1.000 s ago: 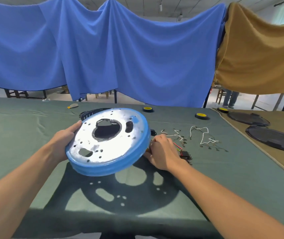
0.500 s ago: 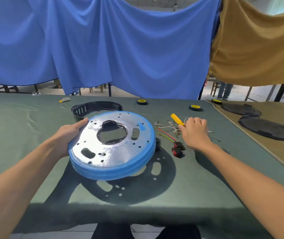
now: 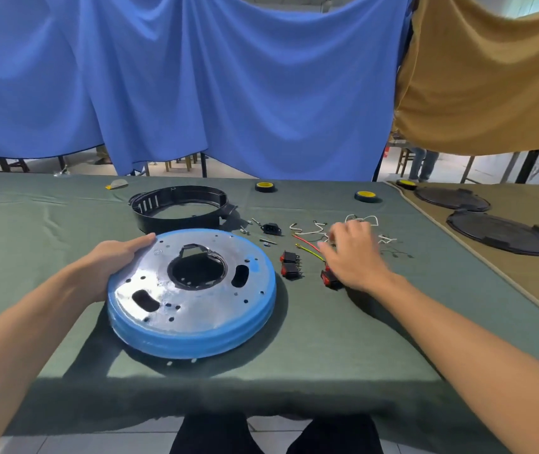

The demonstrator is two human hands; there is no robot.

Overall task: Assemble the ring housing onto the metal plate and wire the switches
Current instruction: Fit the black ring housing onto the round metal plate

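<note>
My left hand (image 3: 114, 261) grips the blue-rimmed round metal plate (image 3: 196, 306) by its left rim. It is stiff and likely heavy. My right hand (image 3: 356, 257) hovers, fingers apart.

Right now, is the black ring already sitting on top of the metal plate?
No, the black ring lies on the table behind the metal plate, not on top of it.
</note>
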